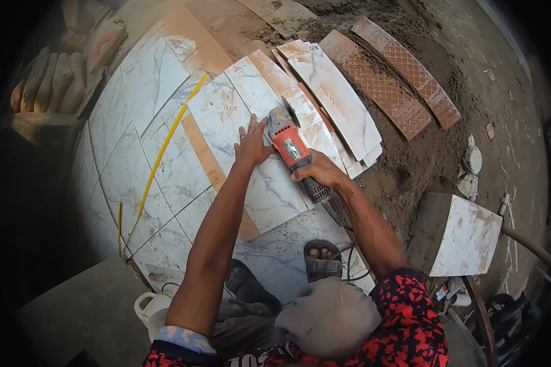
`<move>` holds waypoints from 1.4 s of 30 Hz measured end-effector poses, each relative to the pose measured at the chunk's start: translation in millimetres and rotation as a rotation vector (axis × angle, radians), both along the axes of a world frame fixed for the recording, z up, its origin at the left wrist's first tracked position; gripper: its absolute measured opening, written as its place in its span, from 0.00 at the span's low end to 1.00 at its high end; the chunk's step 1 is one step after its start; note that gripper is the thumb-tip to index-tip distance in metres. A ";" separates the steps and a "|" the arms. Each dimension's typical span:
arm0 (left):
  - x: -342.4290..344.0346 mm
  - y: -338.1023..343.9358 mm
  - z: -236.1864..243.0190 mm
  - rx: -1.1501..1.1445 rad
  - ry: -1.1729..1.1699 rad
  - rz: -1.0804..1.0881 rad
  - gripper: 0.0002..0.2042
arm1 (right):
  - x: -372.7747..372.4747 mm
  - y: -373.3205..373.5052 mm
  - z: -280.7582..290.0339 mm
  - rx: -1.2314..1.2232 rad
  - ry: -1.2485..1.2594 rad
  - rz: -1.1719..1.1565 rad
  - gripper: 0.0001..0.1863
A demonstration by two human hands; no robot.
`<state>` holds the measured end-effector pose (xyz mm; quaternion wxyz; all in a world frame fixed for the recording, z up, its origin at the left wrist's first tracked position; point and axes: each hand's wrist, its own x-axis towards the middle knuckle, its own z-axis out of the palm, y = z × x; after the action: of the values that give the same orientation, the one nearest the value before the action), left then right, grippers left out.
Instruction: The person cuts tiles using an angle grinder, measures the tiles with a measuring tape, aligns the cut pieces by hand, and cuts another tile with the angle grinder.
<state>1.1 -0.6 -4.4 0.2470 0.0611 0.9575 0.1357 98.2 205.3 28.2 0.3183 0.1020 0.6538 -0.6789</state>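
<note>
with the right hand (321, 169), gripping the red grinder (290, 145) over white tile (270, 197), right of the spread left hand (251, 147), probably handling heavy and stiff, best holding behind the far disc (291, 113).

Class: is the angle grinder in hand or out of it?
In hand: the right hand grips the angle grinder toward its rear.

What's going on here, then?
A person's right hand grips a red angle grinder over a white marbled tile. Their left hand is spread on that tile, close beside the grinder's head. More white tiles lie stacked to the right. I can't tell whether the grinder's disc is spinning.
</note>
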 end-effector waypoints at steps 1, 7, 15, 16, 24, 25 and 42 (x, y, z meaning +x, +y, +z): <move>0.0 0.9 0.8 0.001 0.000 -0.002 0.50 | 0.9 1.0 -1.2 0.008 0.002 0.019 0.31; -0.2 1.3 2.4 -0.004 -0.010 -0.006 0.49 | 5.3 2.0 -6.5 0.021 0.015 0.028 0.31; -0.4 2.4 2.9 -0.065 -0.009 -0.043 0.45 | 15.2 3.0 -11.3 0.006 0.009 -0.001 0.31; -0.3 2.5 3.5 -0.065 -0.006 -0.040 0.45 | 16.7 3.0 -11.8 0.018 0.020 0.006 0.31; -0.2 8.7 11.9 -0.121 -0.031 -0.056 0.44 | 25.8 4.9 -10.7 0.019 0.019 0.016 0.32; -0.6 7.7 12.6 -0.121 -0.030 -0.054 0.44 | 26.7 4.7 -8.3 0.026 0.018 0.008 0.33; -1.7 10.5 18.7 -0.215 0.005 -0.160 0.43 | 45.2 11.2 -8.4 0.032 -0.016 0.018 0.31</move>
<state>-0.5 9.9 14.3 0.2599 0.1106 0.9592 0.0119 143.4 216.5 19.8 0.3278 0.1066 0.6629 -0.6646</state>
